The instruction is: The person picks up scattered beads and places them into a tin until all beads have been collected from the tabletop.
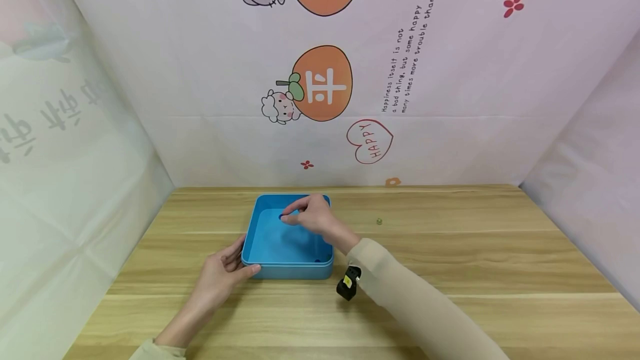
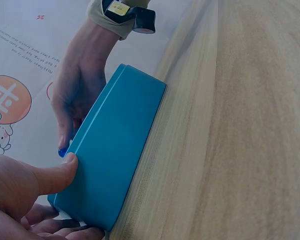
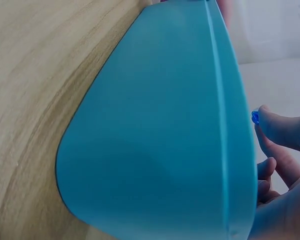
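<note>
A shallow, open-topped blue box (image 1: 287, 271) stands on the wooden table. At its near left corner my left hand (image 1: 222, 274) grips it, thumb on the front rim and fingers round the left side. My right hand (image 1: 315, 216) is over the inside of the box and pinches a small glossy blue marble (image 3: 255, 116) between thumb and fingertip. In the left wrist view the marble (image 2: 63, 151) shows just past the rim, close to my left thumb. Another small dark blue piece (image 1: 317, 260) lies inside the box at the near right corner.
A small greenish marble-like piece (image 1: 379, 221) lies on the table (image 1: 450, 271) to the right of the box. Printed white cloth (image 1: 225, 149) hangs behind the table and along both sides. A black wrist camera (image 1: 348, 283) hangs under my right sleeve.
</note>
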A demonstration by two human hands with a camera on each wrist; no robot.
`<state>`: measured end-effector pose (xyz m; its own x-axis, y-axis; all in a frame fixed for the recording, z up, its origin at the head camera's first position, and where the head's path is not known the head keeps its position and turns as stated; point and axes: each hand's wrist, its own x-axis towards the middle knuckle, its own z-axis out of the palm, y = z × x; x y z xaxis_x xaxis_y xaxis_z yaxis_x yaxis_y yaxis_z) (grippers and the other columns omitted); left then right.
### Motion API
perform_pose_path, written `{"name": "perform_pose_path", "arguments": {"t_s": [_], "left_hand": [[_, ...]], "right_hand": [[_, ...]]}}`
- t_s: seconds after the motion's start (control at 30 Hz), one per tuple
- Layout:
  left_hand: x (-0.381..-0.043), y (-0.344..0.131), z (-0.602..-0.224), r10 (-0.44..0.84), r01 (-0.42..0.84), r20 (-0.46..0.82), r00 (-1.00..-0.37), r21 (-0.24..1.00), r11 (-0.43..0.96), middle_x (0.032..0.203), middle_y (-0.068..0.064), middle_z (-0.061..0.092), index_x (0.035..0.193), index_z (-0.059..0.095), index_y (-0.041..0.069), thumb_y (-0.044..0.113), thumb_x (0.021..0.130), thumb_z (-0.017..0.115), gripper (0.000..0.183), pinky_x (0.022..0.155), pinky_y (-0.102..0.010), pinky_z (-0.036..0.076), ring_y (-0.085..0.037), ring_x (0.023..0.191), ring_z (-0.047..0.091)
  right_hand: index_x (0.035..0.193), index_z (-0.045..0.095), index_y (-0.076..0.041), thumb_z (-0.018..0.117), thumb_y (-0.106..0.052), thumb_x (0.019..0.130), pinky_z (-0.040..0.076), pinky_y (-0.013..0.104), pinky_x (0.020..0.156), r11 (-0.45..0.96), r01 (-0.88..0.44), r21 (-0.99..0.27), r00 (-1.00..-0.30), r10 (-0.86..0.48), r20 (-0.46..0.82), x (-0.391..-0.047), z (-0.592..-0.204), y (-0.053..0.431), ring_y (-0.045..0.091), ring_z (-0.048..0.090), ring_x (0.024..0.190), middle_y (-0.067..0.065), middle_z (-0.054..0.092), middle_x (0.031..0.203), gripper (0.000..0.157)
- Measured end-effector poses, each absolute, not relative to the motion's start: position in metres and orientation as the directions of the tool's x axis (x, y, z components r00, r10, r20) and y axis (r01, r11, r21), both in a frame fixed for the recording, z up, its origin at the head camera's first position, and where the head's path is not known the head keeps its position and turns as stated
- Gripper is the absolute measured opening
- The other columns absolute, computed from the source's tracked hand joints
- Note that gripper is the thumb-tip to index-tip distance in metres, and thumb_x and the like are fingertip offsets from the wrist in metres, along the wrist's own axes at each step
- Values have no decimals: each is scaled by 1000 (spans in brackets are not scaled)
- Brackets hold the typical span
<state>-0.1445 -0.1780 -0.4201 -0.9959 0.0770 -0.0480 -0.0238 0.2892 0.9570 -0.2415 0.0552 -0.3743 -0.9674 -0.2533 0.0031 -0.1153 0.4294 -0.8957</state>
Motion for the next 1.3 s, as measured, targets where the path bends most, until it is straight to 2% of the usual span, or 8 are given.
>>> {"name": "perform_pose_path", "arguments": {"t_s": [0.33, 0.67, 0.83, 0.97, 1.07, 1.2, 1.3], "left_hand": [[-144, -178, -420, 79, -23, -48, -996, 958, 286, 161, -27, 37, 162, 36, -2, 10, 95, 82, 82, 104, -42, 52, -41, 142, 46], [-142, -179, -420, 72, -32, -53, -996, 961, 275, 161, -26, 38, 162, 36, -1, 10, 95, 82, 82, 103, -40, 53, -40, 142, 47], [-143, -179, -421, 81, -25, -49, -995, 960, 277, 161, -28, 38, 162, 36, -2, 9, 95, 81, 81, 103, -41, 53, -42, 141, 47], [-144, -179, -421, 83, -26, -51, -995, 959, 282, 161, -29, 37, 162, 35, -2, 9, 95, 81, 82, 104, -42, 53, -42, 142, 46], [-144, -178, -420, 82, -26, -51, -995, 958, 287, 161, -29, 37, 162, 36, -3, 9, 95, 81, 82, 104, -42, 52, -42, 142, 46], [-144, -178, -420, 74, -32, -56, -996, 956, 293, 160, -29, 37, 161, 36, -2, 10, 94, 82, 82, 104, -43, 51, -42, 142, 46], [-143, -178, -419, 69, -41, -63, -996, 956, 291, 161, -28, 37, 162, 36, -1, 11, 94, 83, 83, 105, -42, 51, -41, 142, 45]], "right_hand": [[99, 86, -9, 84, -20, 94, 36, 35, 70, 460, -90, -883, -975, -220, -15, -244, -377, 52, 23, 49, 86, 6, 60, 89, 12], [100, 86, -9, 83, -19, 94, 38, 37, 72, 473, -87, -877, -979, -204, -13, -245, -380, 50, 24, 50, 89, 5, 62, 92, 12], [106, 85, -8, 84, -20, 94, 39, 37, 73, 484, -87, -871, -982, -191, -9, -246, -381, 50, 24, 51, 90, 5, 63, 94, 17], [113, 83, -6, 83, -20, 95, 38, 35, 71, 469, -93, -878, -981, -192, 2, -244, -378, 53, 23, 50, 85, 5, 59, 88, 23], [110, 84, -6, 82, -19, 96, 34, 33, 66, 434, -99, -896, -981, -191, 16, -241, -373, 58, 21, 48, 78, 4, 55, 82, 19], [105, 84, -7, 80, -16, 97, 32, 30, 63, 374, -114, -920, -982, -182, 48, -238, -364, 72, 19, 46, 74, 2, 58, 82, 13], [108, 84, -4, 80, -16, 97, 33, 27, 62, 356, -131, -925, -983, -166, 75, -237, -360, 89, 18, 47, 73, 1, 61, 84, 16]]}}
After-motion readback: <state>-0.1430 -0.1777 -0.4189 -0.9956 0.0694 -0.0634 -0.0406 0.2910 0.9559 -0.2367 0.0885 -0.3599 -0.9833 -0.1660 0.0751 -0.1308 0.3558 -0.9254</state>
